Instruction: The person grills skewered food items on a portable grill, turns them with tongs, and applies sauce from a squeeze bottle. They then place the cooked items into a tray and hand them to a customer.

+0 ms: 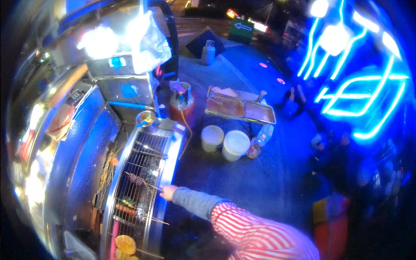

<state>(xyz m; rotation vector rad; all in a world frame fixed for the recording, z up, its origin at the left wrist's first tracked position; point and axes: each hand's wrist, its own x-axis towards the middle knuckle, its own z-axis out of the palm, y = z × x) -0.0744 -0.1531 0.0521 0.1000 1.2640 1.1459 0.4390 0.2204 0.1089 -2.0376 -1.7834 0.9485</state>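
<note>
My right hand [167,192] reaches in from the lower right and pinches the bare end of a wooden skewer [150,185]. Dark meat pieces [136,179] on that skewer lie over the wire grate of a long metal grill [147,140]. Closer to me on the grate are a reddish-brown skewered food [126,209] and a green one [129,202] beside it. Round yellowish flat pieces [125,244] sit at the near end, with a thin stick protruding to the right. A grey cuff and a red-and-white striped sleeve cover my arm. My left hand is out of view.
A metal bowl [145,119] stands at the grill's far end. Loose sticks [107,178] fill the strip left of it. Beyond are a gas cylinder [180,97] with a hose, two white buckets [236,145], and a tray table [241,107]. Dark figures stand on the right.
</note>
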